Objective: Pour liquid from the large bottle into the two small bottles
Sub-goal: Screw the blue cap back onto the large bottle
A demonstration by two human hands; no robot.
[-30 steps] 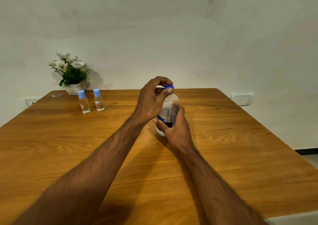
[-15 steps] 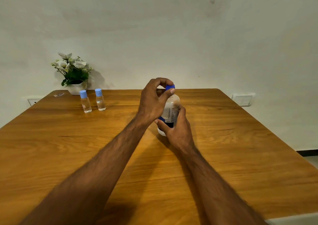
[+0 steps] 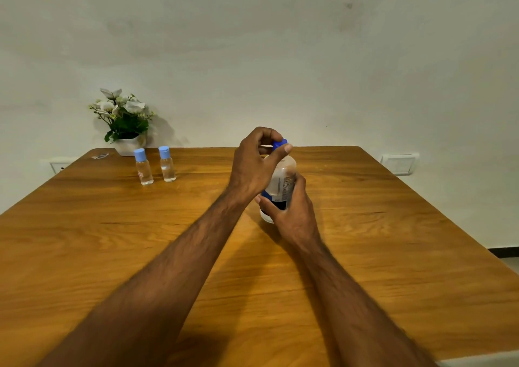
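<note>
The large bottle (image 3: 282,180), pale with a dark label, stands near the middle of the wooden table (image 3: 393,240). My right hand (image 3: 292,212) grips its lower body from the near side. My left hand (image 3: 254,164) pinches its blue cap (image 3: 279,144) between thumb and curled fingers. Two small clear bottles with light blue caps stand upright side by side at the far left: one (image 3: 143,167) on the left, the other (image 3: 167,164) on the right. Both small bottles are closed.
A white pot of white flowers (image 3: 123,119) stands at the table's far left corner, just behind the small bottles. A small scrap (image 3: 99,156) lies at that corner. Wall sockets (image 3: 398,164) sit behind the table's right edge.
Both hands keep their hold on the large bottle. My left fingers have shifted slightly around the cap. The view has drifted a little.
</note>
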